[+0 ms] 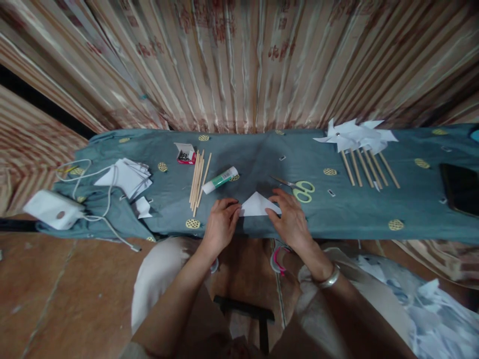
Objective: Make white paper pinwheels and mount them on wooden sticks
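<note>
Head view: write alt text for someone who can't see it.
A person's left hand and right hand touch a white paper triangle on a blue-green cloth. Green-handled scissors lie just beyond the right hand, a green-and-white tube and wooden sticks beyond the left; white paper pinwheels lie farther to the right.

The paper (256, 205) is white — the cloth (355, 214) teal with yellow pineapples (395, 225), the scissors' handles (300, 190) light green.

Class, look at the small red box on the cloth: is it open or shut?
Open. The red box has its lid raised, pale side showing, and small metallic-looking pieces are visible inside.
</note>
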Demonstrator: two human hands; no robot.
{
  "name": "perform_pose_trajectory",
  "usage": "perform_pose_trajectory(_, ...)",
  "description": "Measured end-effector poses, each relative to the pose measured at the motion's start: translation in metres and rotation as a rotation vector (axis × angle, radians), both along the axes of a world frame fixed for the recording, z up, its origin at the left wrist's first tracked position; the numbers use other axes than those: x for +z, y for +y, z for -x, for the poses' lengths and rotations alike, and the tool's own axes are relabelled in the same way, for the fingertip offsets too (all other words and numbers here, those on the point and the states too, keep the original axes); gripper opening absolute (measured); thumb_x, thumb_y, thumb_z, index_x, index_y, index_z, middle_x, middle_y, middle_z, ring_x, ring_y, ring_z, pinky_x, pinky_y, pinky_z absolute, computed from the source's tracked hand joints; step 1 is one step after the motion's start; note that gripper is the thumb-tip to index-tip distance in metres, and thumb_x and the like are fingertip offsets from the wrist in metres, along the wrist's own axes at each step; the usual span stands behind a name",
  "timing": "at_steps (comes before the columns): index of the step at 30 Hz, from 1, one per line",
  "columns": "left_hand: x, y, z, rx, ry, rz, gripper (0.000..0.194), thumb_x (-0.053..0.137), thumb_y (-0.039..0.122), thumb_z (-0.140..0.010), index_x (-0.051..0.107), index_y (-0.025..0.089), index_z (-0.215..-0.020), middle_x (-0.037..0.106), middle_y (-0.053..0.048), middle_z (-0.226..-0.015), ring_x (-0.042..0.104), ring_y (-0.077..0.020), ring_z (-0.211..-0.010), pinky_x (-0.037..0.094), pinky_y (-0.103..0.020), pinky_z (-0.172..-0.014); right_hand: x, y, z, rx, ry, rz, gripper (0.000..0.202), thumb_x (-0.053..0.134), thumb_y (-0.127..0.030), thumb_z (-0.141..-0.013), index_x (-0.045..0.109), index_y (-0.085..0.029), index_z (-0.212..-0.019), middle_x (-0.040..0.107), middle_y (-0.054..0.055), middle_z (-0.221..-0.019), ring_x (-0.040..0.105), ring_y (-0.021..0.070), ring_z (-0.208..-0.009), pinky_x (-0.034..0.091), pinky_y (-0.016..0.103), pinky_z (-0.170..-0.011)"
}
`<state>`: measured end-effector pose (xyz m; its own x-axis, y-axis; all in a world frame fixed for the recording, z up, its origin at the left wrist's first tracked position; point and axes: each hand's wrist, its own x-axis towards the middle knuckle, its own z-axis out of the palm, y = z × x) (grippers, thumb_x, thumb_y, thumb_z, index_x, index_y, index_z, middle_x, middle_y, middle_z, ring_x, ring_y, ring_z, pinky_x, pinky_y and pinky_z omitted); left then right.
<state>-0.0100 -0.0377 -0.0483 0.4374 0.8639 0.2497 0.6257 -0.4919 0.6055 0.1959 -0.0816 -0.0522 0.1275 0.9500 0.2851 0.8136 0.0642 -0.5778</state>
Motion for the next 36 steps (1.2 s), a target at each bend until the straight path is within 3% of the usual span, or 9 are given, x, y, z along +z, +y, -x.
perform_pose_trajectory(7, 0.000, 0.001, -0.006, -0.003, 0.015, 0.016, 0.019, 0.057, 0.025, -0.091, 0.071, 0.017, -0.101, 0.066, -0.009, -0.108, 0.058, -0.0241, -0.100, 0.051, -0.042, -0.091, 0.001, 0.000, 0.001, -0.058, -0.052, 0.038, 0.051, 0.060, -0.048, -0.084, 0.061, -0.010, -0.119, 0.056, 0.023, -0.133, 0.051, 0.0349, -0.124, 0.041, 0.053, -0.104)
perform_pose_trajectory(19, 0.001, 0.001, -0.008, -0.008, 0.032, 0.021, 0.019, 0.059, 0.025, -0.090, 0.071, 0.017, -0.102, 0.065, -0.010, -0.109, 0.058, -0.0250, -0.101, 0.051, -0.043, -0.091, -0.002, -0.002, -0.003, -0.017, 0.014, 0.050, 0.026, 0.064, -0.035, -0.081, 0.064, -0.019, -0.102, 0.059, 0.016, -0.131, 0.055, 0.0323, -0.121, 0.043, 0.053, -0.101)
perform_pose_trajectory(26, 0.007, 0.001, -0.009, 0.006, -0.013, 0.057, 0.029, 0.046, 0.023, -0.095, 0.072, 0.013, -0.101, 0.067, -0.012, -0.107, 0.058, -0.0252, -0.100, 0.050, -0.042, -0.091, 0.004, 0.000, -0.004, -0.028, 0.210, 0.067, 0.006, 0.059, -0.023, -0.078, 0.063, -0.021, -0.076, 0.066, 0.014, -0.123, 0.061, 0.0281, -0.115, 0.044, 0.048, -0.100)
perform_pose_trajectory(30, 0.010, 0.002, -0.011, 0.051, -0.185, 0.203, 0.030, 0.047, 0.030, -0.095, 0.072, 0.015, -0.100, 0.069, -0.011, -0.106, 0.061, -0.0247, -0.101, 0.048, -0.041, -0.093, 0.015, 0.003, -0.009, -0.009, 0.376, 0.044, 0.009, 0.061, -0.030, -0.078, 0.064, -0.023, -0.075, 0.068, 0.010, -0.119, 0.062, 0.0250, -0.114, 0.044, 0.045, -0.101)
perform_pose_trajectory(33, 0.010, 0.005, -0.014, 0.183, -0.450, 0.388, 0.037, 0.051, 0.042, -0.092, 0.065, 0.016, -0.116, 0.071, -0.009, -0.103, 0.066, -0.0231, -0.096, 0.050, -0.037, -0.089, 0.028, 0.004, -0.011, -0.008, 0.415, -0.014, 0.010, 0.061, -0.033, -0.081, 0.064, -0.024, -0.076, 0.067, 0.007, -0.121, 0.060, 0.0238, -0.118, 0.043, 0.044, -0.103)
perform_pose_trajectory(36, 0.013, 0.007, -0.018, 0.303, -0.758, 0.617, 0.056, 0.062, 0.053, -0.083, 0.056, 0.017, -0.126, 0.072, -0.006, -0.087, 0.070, -0.0220, -0.084, 0.052, -0.034, -0.078, 0.040, 0.002, -0.010, 0.002, 0.385, -0.074, 0.009, 0.062, -0.031, -0.082, 0.064, -0.024, -0.078, 0.065, 0.009, -0.125, 0.058, 0.0239, -0.121, 0.042, 0.045, -0.105)
